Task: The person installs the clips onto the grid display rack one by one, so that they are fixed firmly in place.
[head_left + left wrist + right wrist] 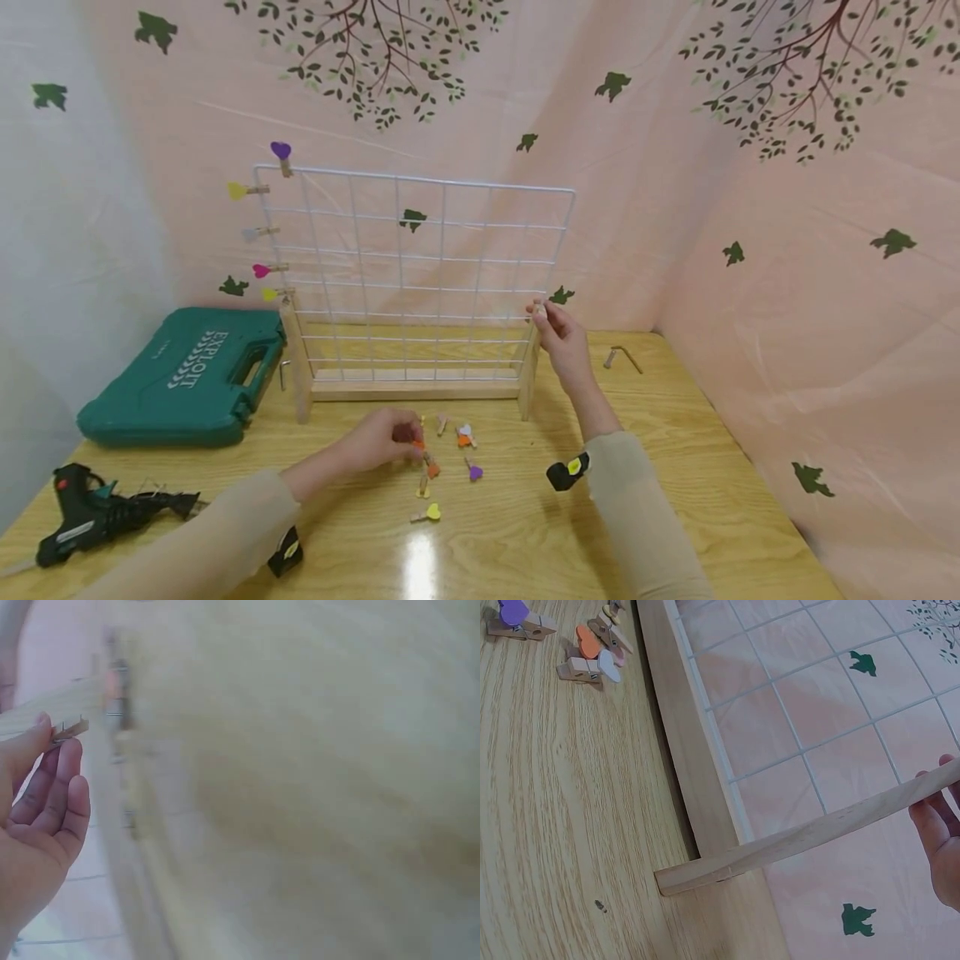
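Pinched between thumb and fingertips of the left hand [382, 437], with the other fingers loosely curled in: a small wooden clothespin [73, 731], at half past six on a dial centred on the wire grid [440, 254], at or just above the table [675, 500], beside loose clips [432, 468] scattered around six o'clock. Hard to tell whether any heart belongs to the held one. Toward half past three, at the top of the right upright [810, 837]: the right hand [567, 340], drawn together with fingers bent and seemingly gripping the wood; impossible to tell whether pinching a clip there too. Expect next to no weight in the clothespin: stiff, dry wood, probably more grippy than slippery, with resistance coming only from the metal spring [595, 676]. Best taken by the two legs behind that spring, thumb and forefinger squarely opposed; off centre, likely to twist or flick away. Going by the orange heart [587, 641] among the loose clips, avoid pressing on the thin coloured shape, probably just glued and the most fragile part. For comparison, note the mounted clips [268, 231] near nine and ten o'clock, hearts outward.
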The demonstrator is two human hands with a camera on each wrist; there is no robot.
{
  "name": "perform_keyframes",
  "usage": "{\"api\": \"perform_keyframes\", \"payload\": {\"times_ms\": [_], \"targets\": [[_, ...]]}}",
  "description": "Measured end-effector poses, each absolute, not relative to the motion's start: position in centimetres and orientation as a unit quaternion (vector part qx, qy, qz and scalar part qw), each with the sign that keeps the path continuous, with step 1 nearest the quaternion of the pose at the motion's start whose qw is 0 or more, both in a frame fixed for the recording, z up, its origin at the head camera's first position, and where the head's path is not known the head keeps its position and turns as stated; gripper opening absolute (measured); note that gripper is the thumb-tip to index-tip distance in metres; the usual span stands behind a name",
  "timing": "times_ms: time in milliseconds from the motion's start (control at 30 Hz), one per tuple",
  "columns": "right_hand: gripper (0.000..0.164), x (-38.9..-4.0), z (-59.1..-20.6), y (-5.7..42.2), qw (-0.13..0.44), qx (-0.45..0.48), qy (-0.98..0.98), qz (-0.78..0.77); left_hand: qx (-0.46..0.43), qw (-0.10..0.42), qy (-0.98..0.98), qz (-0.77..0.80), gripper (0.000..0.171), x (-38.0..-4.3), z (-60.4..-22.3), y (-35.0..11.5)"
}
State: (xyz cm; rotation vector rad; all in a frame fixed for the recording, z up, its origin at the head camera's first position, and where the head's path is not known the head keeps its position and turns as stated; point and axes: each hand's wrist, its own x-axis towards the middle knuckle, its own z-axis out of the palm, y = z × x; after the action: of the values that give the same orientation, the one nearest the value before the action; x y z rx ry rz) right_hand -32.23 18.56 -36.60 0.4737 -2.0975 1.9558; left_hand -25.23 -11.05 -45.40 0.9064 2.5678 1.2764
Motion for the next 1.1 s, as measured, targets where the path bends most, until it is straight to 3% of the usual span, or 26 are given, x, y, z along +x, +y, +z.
{"api": "perform_keyframes", "payload": {"times_ms": [233,500,967,1100], "targets": [[0.038,-32.0,-36.5,18.4,0.123,0.161,-0.717,0.667,0.283,0.006,0.854,0.437,0.004,-24.6,-40.3,-11.4],[0.039,-32.0,-36.4,18.4,0.120,0.157,-0.718,0.667,0.268,-0.076,0.871,0.404,0.009,-25.0,-33.1,-13.6],[0.039,-32.2,-36.4,18.4,0.123,0.161,-0.719,0.665,0.190,-0.377,0.818,0.391,0.022,-27.2,-19.5,-17.0],[0.038,-32.2,-36.4,18.4,0.122,0.161,-0.724,0.659,0.156,-0.423,0.785,0.426,0.019,-28.3,-16.6,-17.2]]}}
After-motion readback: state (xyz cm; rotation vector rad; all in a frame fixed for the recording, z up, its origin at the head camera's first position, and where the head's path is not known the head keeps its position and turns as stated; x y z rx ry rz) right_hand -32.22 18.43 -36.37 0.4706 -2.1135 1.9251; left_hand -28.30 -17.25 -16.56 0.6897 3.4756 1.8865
